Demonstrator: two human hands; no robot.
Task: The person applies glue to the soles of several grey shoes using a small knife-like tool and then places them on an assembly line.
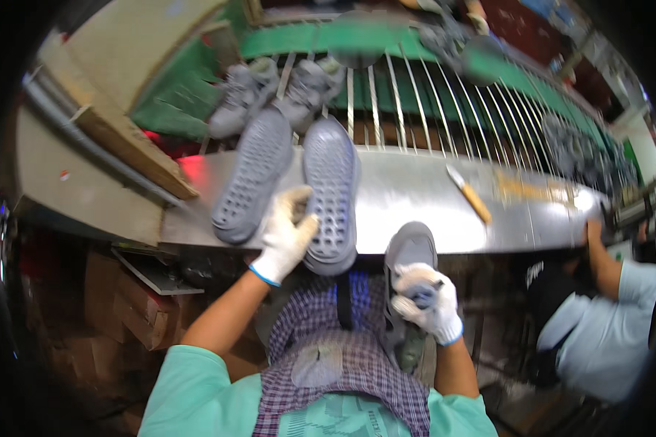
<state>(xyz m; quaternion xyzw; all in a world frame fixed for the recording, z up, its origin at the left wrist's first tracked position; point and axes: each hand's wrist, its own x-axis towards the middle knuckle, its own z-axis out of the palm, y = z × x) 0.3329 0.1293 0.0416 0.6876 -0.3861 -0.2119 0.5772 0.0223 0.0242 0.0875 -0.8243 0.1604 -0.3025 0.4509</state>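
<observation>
Two grey shoe soles lie side by side at the metal ledge, their holed inner faces up: a left sole (259, 164) and a right sole (331, 182), whose near end reaches past the ledge's front edge. My left hand (284, 237), in a white glove, is between them, its thumb and fingers closed at the left side of the right sole. In my white-gloved right hand (428, 300) is a grey shoe (413, 246), gripped about its middle, toe pointing away from me. Part of that shoe is hidden behind the glove.
A knife (470, 195) with a yellowish handle rests on the metal ledge (397, 186). Behind it runs a rack of metal rods (375, 109), with a pair of grey shoes (244, 95) at its left. A wooden board (131, 149) borders the left. Another person (598, 328) works at right.
</observation>
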